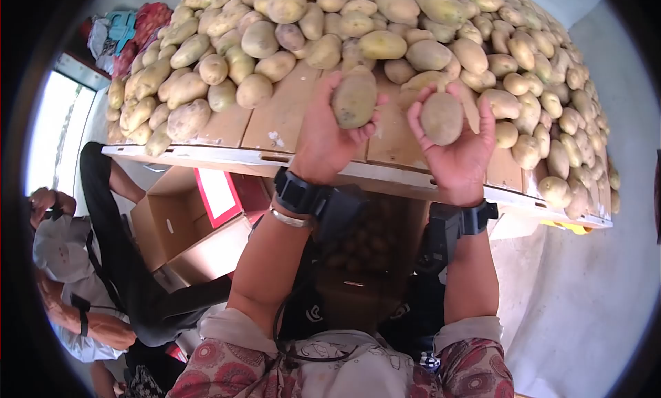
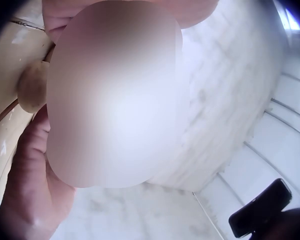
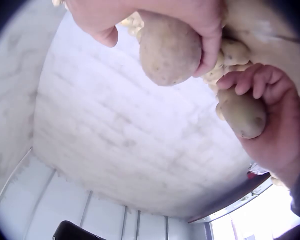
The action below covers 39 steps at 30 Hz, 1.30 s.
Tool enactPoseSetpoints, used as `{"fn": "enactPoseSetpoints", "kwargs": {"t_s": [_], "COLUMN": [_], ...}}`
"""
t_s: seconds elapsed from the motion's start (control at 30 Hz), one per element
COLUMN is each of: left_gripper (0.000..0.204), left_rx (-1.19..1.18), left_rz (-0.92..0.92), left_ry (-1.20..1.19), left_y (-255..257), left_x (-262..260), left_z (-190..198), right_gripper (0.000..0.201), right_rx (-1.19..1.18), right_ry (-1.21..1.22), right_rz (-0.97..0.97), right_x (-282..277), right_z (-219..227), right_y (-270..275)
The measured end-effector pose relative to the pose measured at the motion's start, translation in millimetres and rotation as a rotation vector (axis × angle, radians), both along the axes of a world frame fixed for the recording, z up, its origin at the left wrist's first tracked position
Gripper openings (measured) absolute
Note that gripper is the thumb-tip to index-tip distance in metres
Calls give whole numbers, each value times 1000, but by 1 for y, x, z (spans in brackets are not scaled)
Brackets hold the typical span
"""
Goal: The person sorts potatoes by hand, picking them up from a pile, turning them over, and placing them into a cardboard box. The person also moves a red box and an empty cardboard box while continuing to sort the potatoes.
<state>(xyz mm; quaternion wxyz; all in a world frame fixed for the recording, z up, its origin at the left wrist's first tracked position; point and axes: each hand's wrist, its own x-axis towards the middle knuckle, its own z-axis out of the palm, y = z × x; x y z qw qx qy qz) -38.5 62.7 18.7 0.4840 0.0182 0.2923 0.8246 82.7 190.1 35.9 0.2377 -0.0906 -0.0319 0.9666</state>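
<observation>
A long potato (image 1: pixel 354 98) lies in my left hand (image 1: pixel 322 140), whose fingers wrap its side. My right hand (image 1: pixel 463 160) cradles a rounder potato (image 1: pixel 441 119), gripped between thumb and fingers. Both are held palm up over the front of a wooden table (image 1: pixel 275 122). From the right wrist, the rounder potato (image 3: pixel 170 52) appears close by, with the left hand (image 3: pixel 282 122) and its potato (image 3: pixel 244 116) to the right. A blurred patch covers most of what the left hand (image 2: pixel 35 185) holds in the left wrist view.
A big heap of potatoes (image 1: pixel 399 5) covers the table's back and both sides. Below the table edge at left stands an open cardboard box (image 1: pixel 172 212). More potatoes (image 1: pixel 361 246) lie in shadow under the table. Another person (image 1: pixel 76 260) sits at the far left.
</observation>
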Motion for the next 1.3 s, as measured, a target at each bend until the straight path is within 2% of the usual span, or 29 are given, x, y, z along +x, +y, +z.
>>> {"fn": "enactPoseSetpoints", "kwargs": {"t_s": [0.17, 0.23, 0.3, 0.37, 0.43, 0.57, 0.63, 0.7, 0.77, 0.93, 1.07, 1.2, 1.3], "left_gripper": [37, 38, 37, 35, 35, 35, 36, 37, 34, 36, 42, 43, 41], "left_rx": [62, -24, -38, -121, -96, -112, -134, -154, -73, -73, -6, -63, -9], "left_rz": [-29, 66, 68, 96, 39, -28, -50, -63, -202, -179, -255, -217, -293], "left_ry": [-34, 26, 24, -6, 20, 104, 154, 208, 110, 102, 115, 128, 111], "left_y": [-1, -3, -3, -2, -4, -1, 0, -1, -2, 3, 3, 1, -1], "left_x": [-6, -5, -3, 0, 3, 9, 15, 12, 11, 8, 8, 11, 6], "left_z": [5, 13, 11, 11, 14, 16, 17, 18, 14, 15, 16, 21, 17], "right_gripper": [40, 37, 43, 45, 40, 36, 42, 43, 45, 38, 34, 30, 29], "right_rx": [183, 207, 254, 184, 383, 544, 620, 577, 529, 206, 195, 262, 270], "right_ry": [-78, -49, 96, 97, -40, -129, -254, -255, -282, -217, -136, -127, -138], "right_rz": [2, 2, 58, 108, 65, 27, -2, 34, 66, 140, 156, 158, 150], "right_x": [0, 0, 1, 2, -4, -6, -9, -11, -9, -14, -10, -9, -8], "right_z": [-2, -4, -11, -12, -12, -7, -4, -6, -8, -15, -18, -13, -12], "right_y": [-3, -2, 3, 5, 0, -6, -10, -10, -10, -11, -5, -6, -5]}}
